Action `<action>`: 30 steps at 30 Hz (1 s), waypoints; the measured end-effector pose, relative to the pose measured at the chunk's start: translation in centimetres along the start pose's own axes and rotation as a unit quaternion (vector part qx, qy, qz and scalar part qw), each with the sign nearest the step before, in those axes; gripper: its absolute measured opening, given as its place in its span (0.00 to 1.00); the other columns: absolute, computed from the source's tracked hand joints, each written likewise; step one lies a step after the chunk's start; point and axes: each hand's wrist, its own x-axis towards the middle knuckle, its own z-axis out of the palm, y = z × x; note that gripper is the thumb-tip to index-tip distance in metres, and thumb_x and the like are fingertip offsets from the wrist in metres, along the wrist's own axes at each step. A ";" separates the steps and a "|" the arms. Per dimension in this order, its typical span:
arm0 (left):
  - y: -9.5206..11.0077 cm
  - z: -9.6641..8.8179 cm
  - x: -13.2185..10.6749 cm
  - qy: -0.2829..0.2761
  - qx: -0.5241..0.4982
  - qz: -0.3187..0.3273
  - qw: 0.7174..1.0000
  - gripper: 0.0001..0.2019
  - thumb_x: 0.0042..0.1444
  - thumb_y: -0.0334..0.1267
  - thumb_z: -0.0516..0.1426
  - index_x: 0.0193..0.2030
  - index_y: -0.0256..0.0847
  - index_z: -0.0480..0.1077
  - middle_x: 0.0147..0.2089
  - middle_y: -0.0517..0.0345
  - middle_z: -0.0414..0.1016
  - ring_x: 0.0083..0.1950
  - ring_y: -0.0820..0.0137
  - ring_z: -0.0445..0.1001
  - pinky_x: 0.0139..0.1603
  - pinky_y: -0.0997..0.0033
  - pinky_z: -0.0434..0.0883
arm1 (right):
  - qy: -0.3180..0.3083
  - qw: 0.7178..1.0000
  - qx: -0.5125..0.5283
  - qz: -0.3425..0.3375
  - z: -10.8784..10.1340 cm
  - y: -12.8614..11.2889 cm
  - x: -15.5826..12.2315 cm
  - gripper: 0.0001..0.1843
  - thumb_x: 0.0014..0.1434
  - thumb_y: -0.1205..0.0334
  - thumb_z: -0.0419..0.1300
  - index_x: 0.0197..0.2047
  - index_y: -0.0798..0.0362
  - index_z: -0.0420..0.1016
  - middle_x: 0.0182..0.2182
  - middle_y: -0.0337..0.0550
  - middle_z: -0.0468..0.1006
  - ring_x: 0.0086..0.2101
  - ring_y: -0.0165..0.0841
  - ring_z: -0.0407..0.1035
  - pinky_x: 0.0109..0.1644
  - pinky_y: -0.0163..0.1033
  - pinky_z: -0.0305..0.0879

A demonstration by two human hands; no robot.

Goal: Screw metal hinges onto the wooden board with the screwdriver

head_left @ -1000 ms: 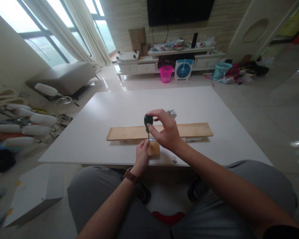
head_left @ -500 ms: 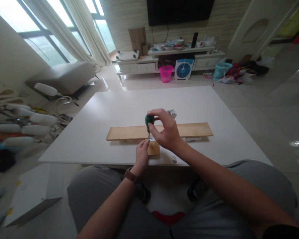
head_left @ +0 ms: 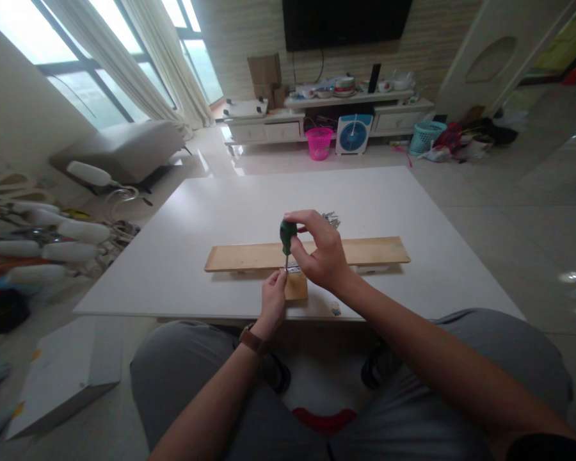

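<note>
My right hand (head_left: 322,253) grips the green handle of a screwdriver (head_left: 287,235), which stands upright with its tip down at a metal hinge (head_left: 294,268). The hinge lies where a long wooden board (head_left: 244,256) meets a small wooden block (head_left: 296,287). Beside the screwdriver's tip, the fingers of my left hand (head_left: 273,294) are pinched together at the block's left edge; whatever they hold is too small to make out. Behind my right hand sits a small pile of metal hardware (head_left: 331,219).
The boards lie on a white table (head_left: 269,198), near its front edge. A small sticker (head_left: 335,308) shows on the tabletop. Beyond the table stand a pink basket (head_left: 319,143), a blue-and-white fan (head_left: 354,134) and a low cabinet (head_left: 283,131). Lamp parts (head_left: 77,230) lie at the left.
The thumb and fingers of my right hand have shifted slightly on the screwdriver's handle. My left hand and the boards stay in place.
</note>
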 end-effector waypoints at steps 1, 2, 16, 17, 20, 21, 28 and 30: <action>0.0 0.0 0.0 0.000 -0.001 0.001 1.000 0.20 0.49 0.55 0.68 0.30 0.38 0.74 0.29 0.58 0.76 0.32 0.70 0.69 0.35 0.71 0.66 | 0.002 1.000 0.000 0.007 0.0 0.0 0.0 0.16 0.64 0.71 0.60 0.53 0.48 0.74 0.47 0.44 0.77 0.48 0.36 0.75 0.47 0.45 0.79; 0.0 0.0 0.0 -0.001 -0.002 0.000 1.000 0.20 0.50 0.55 0.68 0.30 0.38 0.74 0.30 0.58 0.76 0.32 0.70 0.70 0.35 0.71 0.67 | 0.004 1.000 0.001 0.016 0.0 0.0 0.0 0.14 0.64 0.68 0.63 0.52 0.48 0.75 0.47 0.44 0.76 0.47 0.36 0.74 0.46 0.44 0.79; 0.4 0.1 -0.2 -0.002 -0.002 0.001 1.000 0.20 0.49 0.55 0.68 0.29 0.38 0.74 0.30 0.57 0.77 0.33 0.69 0.70 0.35 0.71 0.68 | -0.003 1.000 -0.010 0.026 -0.1 -0.1 0.1 0.11 0.64 0.62 0.67 0.49 0.48 0.75 0.43 0.42 0.76 0.43 0.35 0.73 0.44 0.44 0.77; 0.4 0.1 -0.2 -0.001 0.000 -0.001 1.000 0.20 0.49 0.55 0.68 0.30 0.38 0.74 0.30 0.57 0.77 0.33 0.69 0.70 0.35 0.71 0.68 | 0.002 0.999 -0.011 0.033 -0.1 -0.1 0.1 0.10 0.64 0.61 0.67 0.48 0.48 0.75 0.42 0.41 0.76 0.42 0.34 0.73 0.44 0.43 0.77; 0.3 0.0 -0.1 0.001 0.004 0.004 1.000 0.20 0.50 0.56 0.68 0.30 0.38 0.75 0.30 0.57 0.77 0.33 0.69 0.70 0.35 0.71 0.68 | -0.008 1.000 -0.008 0.029 -0.1 -0.1 0.1 0.11 0.64 0.67 0.62 0.50 0.48 0.74 0.45 0.42 0.78 0.45 0.35 0.75 0.46 0.44 0.77; 0.2 0.0 -0.1 0.001 0.005 0.006 1.000 0.20 0.50 0.55 0.68 0.30 0.38 0.75 0.30 0.58 0.77 0.33 0.70 0.69 0.35 0.71 0.67 | -0.014 1.000 -0.007 0.022 -0.1 -0.1 0.0 0.14 0.64 0.70 0.59 0.52 0.48 0.73 0.47 0.43 0.80 0.48 0.36 0.75 0.48 0.45 0.77; 0.1 0.1 -0.1 -0.001 -0.011 -0.007 1.000 0.21 0.49 0.56 0.68 0.30 0.38 0.74 0.30 0.57 0.77 0.33 0.69 0.70 0.36 0.70 0.68 | -0.002 0.999 -0.009 0.032 0.0 -0.1 0.0 0.12 0.65 0.63 0.65 0.51 0.46 0.76 0.46 0.44 0.75 0.46 0.35 0.73 0.44 0.44 0.78; 0.1 0.0 -0.1 -0.004 -0.008 -0.002 1.000 0.20 0.49 0.56 0.68 0.31 0.38 0.75 0.31 0.57 0.77 0.34 0.69 0.70 0.36 0.70 0.69 | -0.006 0.999 -0.014 0.034 0.0 -0.1 0.1 0.12 0.65 0.65 0.63 0.51 0.46 0.76 0.45 0.43 0.76 0.45 0.35 0.73 0.46 0.45 0.78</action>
